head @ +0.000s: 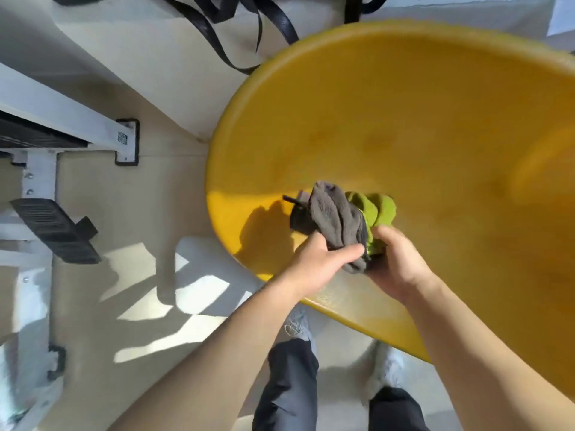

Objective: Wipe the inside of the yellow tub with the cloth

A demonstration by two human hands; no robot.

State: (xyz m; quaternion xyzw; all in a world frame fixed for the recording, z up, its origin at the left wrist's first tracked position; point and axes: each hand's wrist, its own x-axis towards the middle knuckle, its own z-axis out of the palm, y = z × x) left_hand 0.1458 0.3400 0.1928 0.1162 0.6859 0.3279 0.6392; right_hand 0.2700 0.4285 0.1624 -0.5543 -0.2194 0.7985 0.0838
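Note:
A large round yellow tub (404, 126) fills the right and upper part of the view, its open inside facing me. Over its near inner wall I hold a bunched cloth (339, 219), grey on one side and lime green on the other. My left hand (314, 262) grips the grey part from the left, thumb across the bottom of the bundle. From the right, my right hand (398, 269) closes on the green part. Both hands hang just above the tub's near rim, and the cloth's shadow falls on the wall to the left.
A white metal frame (37, 169) with a black pedal (53, 228) stands on the left over the beige floor. Black straps (224, 29) lie on the floor behind the tub. My legs and pale shoes (298, 328) are right below the tub's rim.

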